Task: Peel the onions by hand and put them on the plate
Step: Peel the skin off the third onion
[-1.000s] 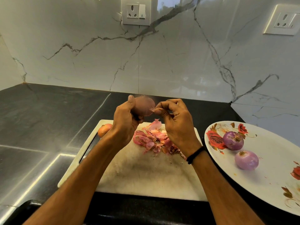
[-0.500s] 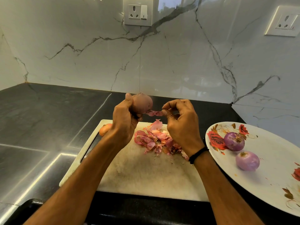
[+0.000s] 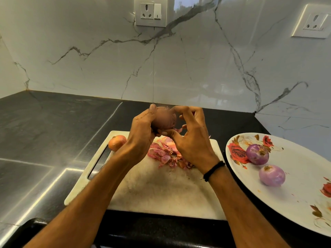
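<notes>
Nearest lies a pale, scuffed rectangular cutting board (image 3: 161, 190) with a slot handle, set on the dark, matt stone desk (image 3: 53, 122). To its right a glossy white oval plate (image 3: 295, 203), printed with red roses, carries two smooth, round purple peeled onions (image 3: 271, 175), close together but apart. A black wristband (image 3: 214, 170) circles the right wrist. Mid-board sits a crumpled heap of papery pink skins (image 3: 166, 154), and just above it both hands meet. The left grip (image 3: 141, 133) is clasped round the held onion (image 3: 165, 119), a dull reddish globe raised over the board's far edge. The right grip (image 3: 193, 138) curls onto the same bulb, forefinger over its top, thumb beneath by a loose flake. Half a second ago that hand pinched a strip drawn out sideways; now it is back against the bulb. An orange unpeeled onion (image 3: 117, 142) rests on the board's far left corner. Behind rises a polished, grey-veined marble wall (image 3: 89, 59) with a white socket (image 3: 150, 13).
</notes>
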{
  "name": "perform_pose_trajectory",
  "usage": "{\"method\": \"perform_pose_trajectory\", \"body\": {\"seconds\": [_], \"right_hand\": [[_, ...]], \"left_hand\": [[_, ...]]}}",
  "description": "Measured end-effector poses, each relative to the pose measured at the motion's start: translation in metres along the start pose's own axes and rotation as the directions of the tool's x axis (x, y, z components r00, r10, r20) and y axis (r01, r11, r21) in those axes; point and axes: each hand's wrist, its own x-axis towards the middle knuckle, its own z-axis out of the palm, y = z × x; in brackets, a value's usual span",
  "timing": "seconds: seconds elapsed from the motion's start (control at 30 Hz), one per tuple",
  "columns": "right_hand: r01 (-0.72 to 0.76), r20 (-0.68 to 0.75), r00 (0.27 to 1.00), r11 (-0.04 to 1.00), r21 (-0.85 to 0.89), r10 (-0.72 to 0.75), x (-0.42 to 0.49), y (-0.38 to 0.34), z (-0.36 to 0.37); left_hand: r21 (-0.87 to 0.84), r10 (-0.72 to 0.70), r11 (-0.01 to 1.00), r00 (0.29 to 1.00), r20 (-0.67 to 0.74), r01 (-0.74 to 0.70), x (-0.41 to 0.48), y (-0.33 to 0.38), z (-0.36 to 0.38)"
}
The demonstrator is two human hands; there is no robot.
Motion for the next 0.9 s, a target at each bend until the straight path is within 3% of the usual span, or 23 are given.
{"method": "perform_pose_trajectory", "body": {"seconds": [0.9], "right_hand": [[0.037,-0.060,0.997,0.998,-0.053,-0.040,0.0009,0.0031,-0.0006]], "left_hand": [[0.037,0.021,0.999,1.000,0.000,-0.021,0.0016,-0.0020,-0.0008]]}}
